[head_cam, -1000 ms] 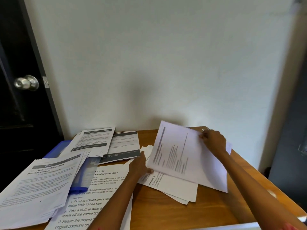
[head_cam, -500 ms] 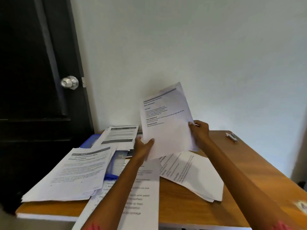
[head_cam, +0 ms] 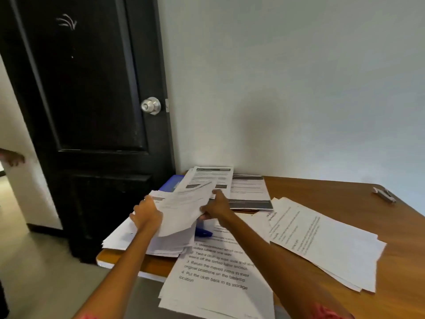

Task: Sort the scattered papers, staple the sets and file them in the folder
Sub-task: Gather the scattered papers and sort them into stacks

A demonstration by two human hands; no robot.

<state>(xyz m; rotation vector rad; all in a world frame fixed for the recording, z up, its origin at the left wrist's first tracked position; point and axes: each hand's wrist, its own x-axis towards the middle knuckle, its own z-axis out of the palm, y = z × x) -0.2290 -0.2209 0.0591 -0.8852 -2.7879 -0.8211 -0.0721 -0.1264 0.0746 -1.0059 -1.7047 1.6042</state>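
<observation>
— Wooden desk (head_cam: 322,194) beside a black door (head_cam: 92,88), papers everywhere. Where is the sheet?

— Both hands grip it over the left pile (head_cam: 128,236): left hand (head_cam: 147,214) on its left edge, right hand (head_cam: 217,207) pinching the right edge.

— And the risk?

— That pile overhangs the desk corner — a push may send it to the floor. The blue folder (head_cam: 171,183) is buried under papers.

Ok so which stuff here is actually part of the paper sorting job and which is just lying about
Part of the job:
- sheet held by left hand and right hand
- left pile under it
- big-print pile
- right-side pile
- dark-banded sheets at the back
- blue folder
- stapler

Just there:
- black door
- doorknob
- wall
</observation>
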